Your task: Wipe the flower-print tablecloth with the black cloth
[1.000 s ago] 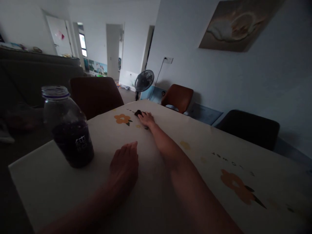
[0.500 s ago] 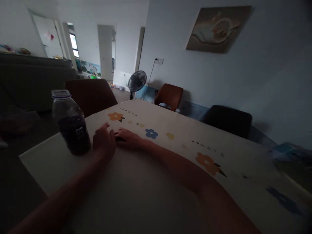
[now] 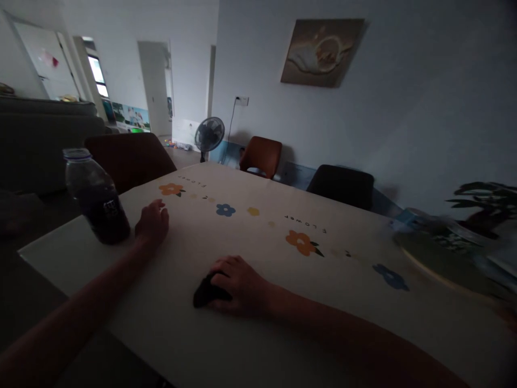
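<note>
My right hand (image 3: 242,285) lies on the table, its fingers wrapped over a black computer mouse (image 3: 210,291). The mouse's front end shows to the left of the fingers; the hand covers the rest. My left hand (image 3: 152,223) rests on the tabletop further left, loosely bent with fingers apart and holding nothing. Just left of it stands an upright clear plastic bottle (image 3: 99,202) with no cap on it, dark in its lower part and with white print. A small gap separates bottle and hand. Beneath everything is a white tablecloth (image 3: 181,258) printed with flowers.
Right of the table's middle sit a round green board or tray (image 3: 436,264) and a potted plant (image 3: 484,210). Around the table are a brown chair (image 3: 129,153), an orange-brown chair (image 3: 262,155) and a black chair (image 3: 343,186). A fan (image 3: 210,133) stands behind.
My right hand has moved away from my left hand, toward me and to the right, taking the mouse along. The view has turned right, showing the plant. The bottle stays standing.
</note>
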A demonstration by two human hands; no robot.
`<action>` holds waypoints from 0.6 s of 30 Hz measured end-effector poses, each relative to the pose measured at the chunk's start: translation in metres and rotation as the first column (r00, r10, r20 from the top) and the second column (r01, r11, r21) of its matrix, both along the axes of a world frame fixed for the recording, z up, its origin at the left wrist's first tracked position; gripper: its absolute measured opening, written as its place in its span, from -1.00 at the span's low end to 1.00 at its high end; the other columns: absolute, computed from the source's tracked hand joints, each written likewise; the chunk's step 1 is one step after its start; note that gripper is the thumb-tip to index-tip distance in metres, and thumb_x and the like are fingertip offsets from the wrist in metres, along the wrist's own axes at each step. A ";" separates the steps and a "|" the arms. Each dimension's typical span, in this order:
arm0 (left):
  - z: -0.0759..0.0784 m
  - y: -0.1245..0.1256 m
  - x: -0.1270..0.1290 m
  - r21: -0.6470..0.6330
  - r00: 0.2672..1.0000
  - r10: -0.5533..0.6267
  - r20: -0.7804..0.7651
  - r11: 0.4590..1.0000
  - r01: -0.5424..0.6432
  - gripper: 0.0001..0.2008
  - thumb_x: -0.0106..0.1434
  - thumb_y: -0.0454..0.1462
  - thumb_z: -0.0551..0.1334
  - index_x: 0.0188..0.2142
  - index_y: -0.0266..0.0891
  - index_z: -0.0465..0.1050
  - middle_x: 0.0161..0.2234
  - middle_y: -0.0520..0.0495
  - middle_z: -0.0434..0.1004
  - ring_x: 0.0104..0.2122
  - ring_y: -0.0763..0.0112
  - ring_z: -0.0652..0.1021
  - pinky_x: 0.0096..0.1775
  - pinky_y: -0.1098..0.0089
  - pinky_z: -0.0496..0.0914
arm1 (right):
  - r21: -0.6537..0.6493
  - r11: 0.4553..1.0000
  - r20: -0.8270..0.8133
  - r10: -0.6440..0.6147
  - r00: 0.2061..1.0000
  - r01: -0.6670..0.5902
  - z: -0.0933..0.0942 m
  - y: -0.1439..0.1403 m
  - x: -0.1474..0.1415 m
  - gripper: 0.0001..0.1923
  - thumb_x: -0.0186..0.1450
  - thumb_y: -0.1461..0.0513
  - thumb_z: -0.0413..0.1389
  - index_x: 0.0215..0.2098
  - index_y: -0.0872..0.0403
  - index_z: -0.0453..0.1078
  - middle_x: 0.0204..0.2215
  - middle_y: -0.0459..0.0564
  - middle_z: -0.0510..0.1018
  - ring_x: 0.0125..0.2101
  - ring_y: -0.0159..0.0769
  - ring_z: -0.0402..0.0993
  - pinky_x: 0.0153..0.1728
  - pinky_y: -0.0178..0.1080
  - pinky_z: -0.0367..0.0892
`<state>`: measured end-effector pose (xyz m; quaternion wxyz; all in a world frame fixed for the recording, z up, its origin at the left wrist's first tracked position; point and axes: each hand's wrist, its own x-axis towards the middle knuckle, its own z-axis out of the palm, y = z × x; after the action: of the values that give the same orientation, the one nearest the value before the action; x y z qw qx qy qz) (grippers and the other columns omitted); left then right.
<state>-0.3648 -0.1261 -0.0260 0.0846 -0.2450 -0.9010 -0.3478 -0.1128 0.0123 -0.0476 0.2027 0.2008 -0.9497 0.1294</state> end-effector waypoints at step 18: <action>0.005 -0.005 0.006 -0.113 0.999 -0.015 0.045 0.993 0.020 -0.61 0.31 -0.33 -0.03 0.12 -0.31 0.20 0.08 -0.12 0.40 0.12 0.28 0.36 0.19 0.24 0.24 | 0.479 -0.050 0.234 -0.955 -0.182 0.877 0.015 0.120 0.346 -0.53 0.39 0.04 -0.20 0.10 0.00 0.35 -0.09 0.15 0.53 -0.21 0.01 0.55 -0.38 -0.06 0.38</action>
<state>-0.3585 -0.1307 -0.0212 0.0474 -0.2497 -0.9187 -0.3022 0.2337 0.1323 -0.0322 -0.0466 -0.5765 -0.8118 -0.0800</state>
